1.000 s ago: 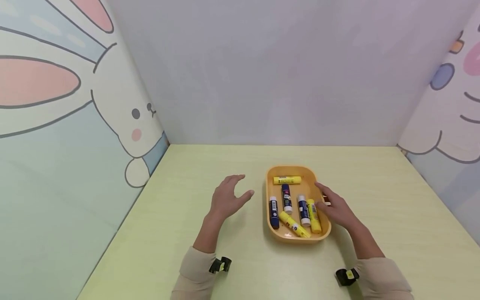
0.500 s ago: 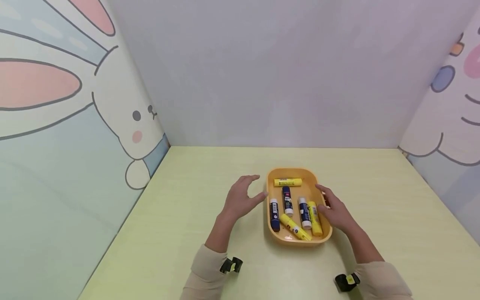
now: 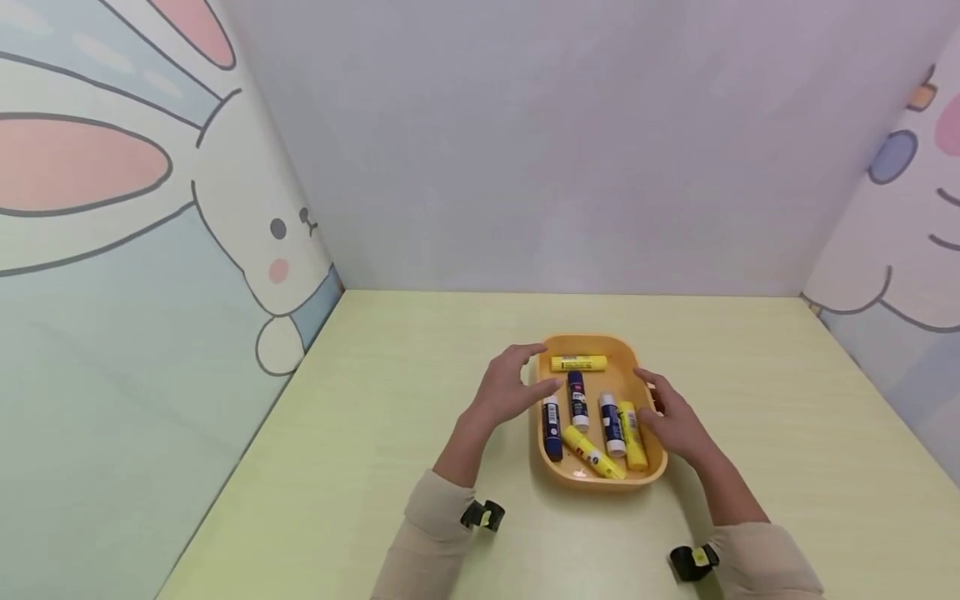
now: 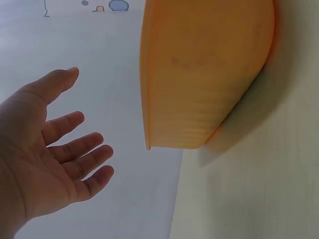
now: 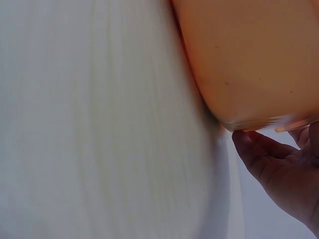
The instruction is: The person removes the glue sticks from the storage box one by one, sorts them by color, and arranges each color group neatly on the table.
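An orange plastic tray stands on the table with several glue sticks lying in it. A yellow glue stick lies crosswise at the back, and a dark blue glue stick with a white end lies near the right side. My left hand is over the tray's left rim, thumb and fingers spread, holding nothing; the left wrist view shows its palm apart from the tray wall. My right hand grips the right rim; in the right wrist view its fingertips touch the outer wall.
The pale yellow table ends at a plain grey wall behind the tray. Side walls with cartoon animals stand left and right. A black wrist camera sits at the left sleeve, another at the right.
My left hand has moved right, from beside the tray to over its left rim. The right hand stays at the right rim, and the tray has hardly shifted.
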Motion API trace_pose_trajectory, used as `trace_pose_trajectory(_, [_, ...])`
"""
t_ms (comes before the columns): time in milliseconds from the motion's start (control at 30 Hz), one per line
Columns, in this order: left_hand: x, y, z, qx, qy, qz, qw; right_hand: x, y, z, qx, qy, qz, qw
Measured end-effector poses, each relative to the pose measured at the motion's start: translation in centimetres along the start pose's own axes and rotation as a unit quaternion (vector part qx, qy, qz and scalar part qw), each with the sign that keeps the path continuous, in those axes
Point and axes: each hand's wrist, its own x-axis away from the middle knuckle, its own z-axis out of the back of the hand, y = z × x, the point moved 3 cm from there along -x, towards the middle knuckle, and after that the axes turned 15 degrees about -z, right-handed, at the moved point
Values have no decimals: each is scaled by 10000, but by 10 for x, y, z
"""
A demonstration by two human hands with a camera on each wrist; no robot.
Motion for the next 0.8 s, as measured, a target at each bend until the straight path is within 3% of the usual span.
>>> trace_pose_trajectory(467, [-26, 1, -11, 300, -350, -51, 9989, 0, -1, 0, -407, -193, -58, 9990])
trace_pose_trajectory(800, [-45, -8, -21, 426, -634, 7, 9971, 0, 1, -4, -408, -121, -375, 9984])
